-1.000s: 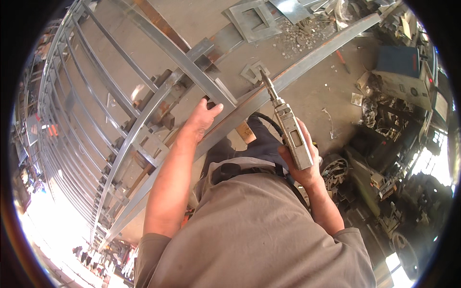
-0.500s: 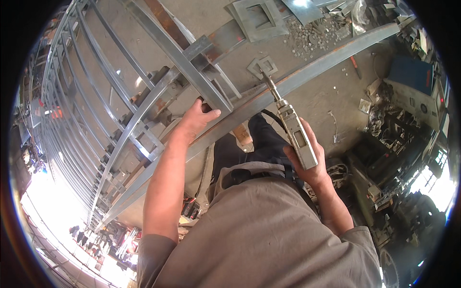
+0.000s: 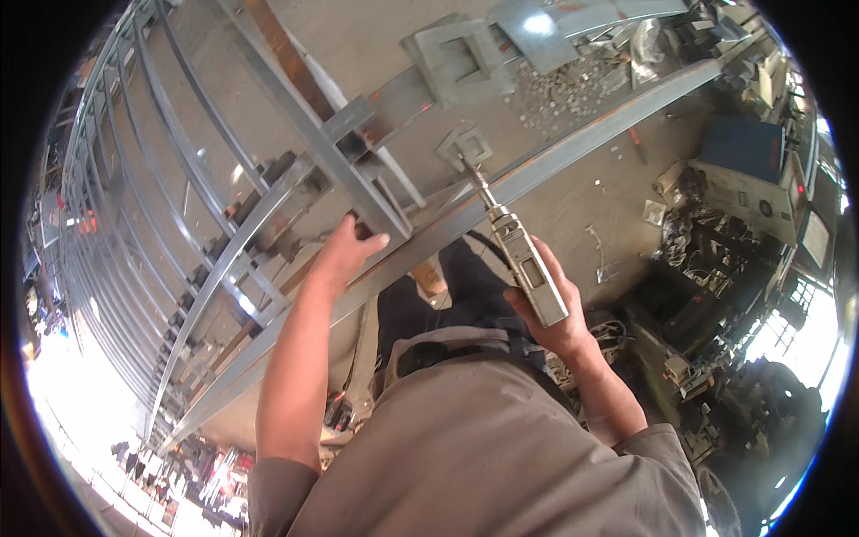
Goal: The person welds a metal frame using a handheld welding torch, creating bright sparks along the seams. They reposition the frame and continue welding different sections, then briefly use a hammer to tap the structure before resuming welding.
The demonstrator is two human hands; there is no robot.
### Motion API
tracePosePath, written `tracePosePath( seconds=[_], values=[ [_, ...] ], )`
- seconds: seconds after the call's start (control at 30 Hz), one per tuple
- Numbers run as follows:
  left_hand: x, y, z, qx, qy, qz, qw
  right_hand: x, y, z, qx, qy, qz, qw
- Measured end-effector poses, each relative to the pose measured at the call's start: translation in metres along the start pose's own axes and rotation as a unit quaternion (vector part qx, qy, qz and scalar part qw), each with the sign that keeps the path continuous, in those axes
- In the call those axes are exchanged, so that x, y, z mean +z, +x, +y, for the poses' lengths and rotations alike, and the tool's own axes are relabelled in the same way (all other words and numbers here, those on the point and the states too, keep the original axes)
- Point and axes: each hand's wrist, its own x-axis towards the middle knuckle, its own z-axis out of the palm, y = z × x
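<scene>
A metal welding gun [image 3: 528, 268] with a narrow pointed nozzle sits in my right hand [image 3: 559, 313]. My right fingers are closed around its body, and the nozzle points up and left, over a long steel beam [image 3: 591, 148]. My left hand [image 3: 338, 259] is at the near end of a square steel tube [image 3: 335, 166]. Its thumb and forefinger are spread along the tube's edge and hold it there; the other fingers are mostly hidden. The tube's end lies close to the long beam, which runs diagonally in front of me.
Curved metal railings [image 3: 192, 116] fill the left side. Flat square plates with cut-out centres [image 3: 452, 67] lie beyond the beam, near small metal scraps [image 3: 559, 98]. A blue and grey machine [image 3: 743, 148] stands at right, beside cluttered dark equipment [image 3: 684, 300].
The whole view has shifted, so the scene appears lower and further left. My left hand keeps its place against the tube, and my right hand still holds the welding gun.
</scene>
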Motion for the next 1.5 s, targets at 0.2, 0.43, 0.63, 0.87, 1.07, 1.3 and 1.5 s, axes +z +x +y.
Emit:
tracePosePath(
  seconds=[0.2,0.43,0.63,0.87,1.07,1.3,1.5],
  values=[
    [-0.001,-0.001,-0.006,0.004,0.041,0.007,0.999,-0.028,0.051,-0.029,0.007,0.074,0.001,0.997],
    [0.046,-0.013,-0.034,0.124,0.316,0.243,0.909,-0.036,0.201,-0.055,-0.005,0.247,-0.059,0.967],
    [0.072,-0.037,-0.028,0.223,0.392,0.354,0.819,-0.045,0.317,-0.038,0.131,0.304,-0.163,0.929],
    [0.072,-0.043,-0.045,0.239,0.406,0.378,0.797,-0.048,0.361,0.005,0.170,0.266,-0.222,0.922],
    [0.071,-0.034,-0.056,0.252,0.404,0.396,0.785,-0.048,0.367,0.012,0.201,0.299,-0.209,0.909],
    [0.070,-0.034,-0.059,0.256,0.392,0.390,0.793,-0.069,0.358,0.029,0.180,0.141,-0.065,0.971],
    [0.068,-0.036,-0.058,0.261,0.382,0.387,0.798,-0.042,0.278,-0.004,-0.064,-0.285,0.150,0.944]
  ],
)
